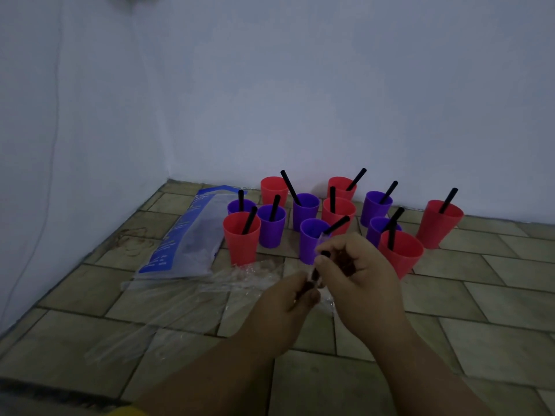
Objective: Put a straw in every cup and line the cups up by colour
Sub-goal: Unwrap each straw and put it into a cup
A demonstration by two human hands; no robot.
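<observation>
Cups crowd near the back wall, narrow gaps between them, black straws leaning across. A blue-and-clear bag and loose clear wrappers lie spread at left. We see bare tiles at right, up to the outlying red cup. Our left hand and right hand, pinching a wrapped straw, fill the front approach.

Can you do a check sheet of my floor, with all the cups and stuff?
Surface: tan tiled floor, stained at left.
Job's things: six red plastic cups and six purple plastic cups, mixed; black straws in all except the back-left red cup.
Clutter: blue-and-clear plastic bag; loose clear wrappers.
Hands: left hand and right hand pinch a wrapped black straw.
Cables: thin line at far left, maybe a wire.
Surroundings: pale walls meeting in a corner.
</observation>
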